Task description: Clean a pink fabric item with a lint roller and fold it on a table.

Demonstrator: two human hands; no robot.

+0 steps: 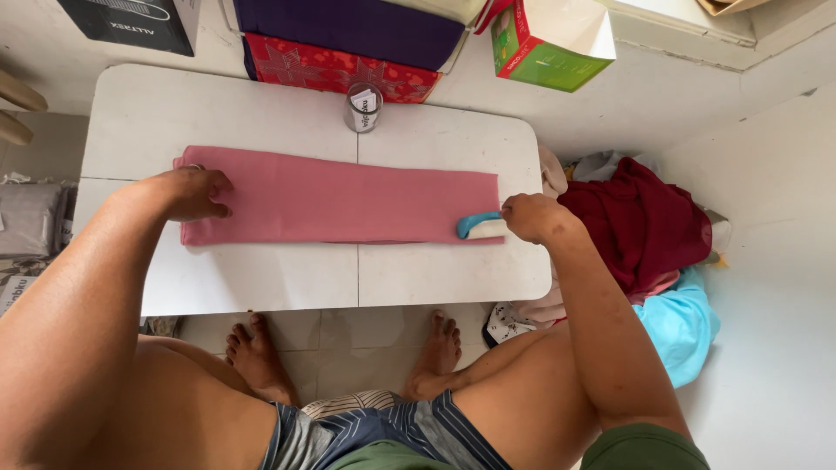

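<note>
Seen from above, a long strip of folded pink cloth (335, 204) lies flat along a white folding table (261, 287), spanning the table's centre seam. The left hand (193, 193) rests on the strip's left end with fingers curled loosely downward, pressing the fabric against the tabletop rather than gripping it. The right hand (533, 218) is closed around the handle of a small iron (480, 226) with a blue-and-white body, whose nose sits on the strip's right end near the lower edge. The step in hand appears to be pressing: one end anchored, the iron working at the other. A further pass would seem to call for a steady slide toward the left hand, with the anchoring hand keeping the cloth taut so that no crease is set in. A small metal can (363, 107) stands just beyond the strip's far edge, apart from it. Behind it lie a red patterned box (331, 70) and a green-and-red carton (544, 52). A heap of clothes (644, 235), maroon over light blue, sits on the floor to the right of the table.
</note>
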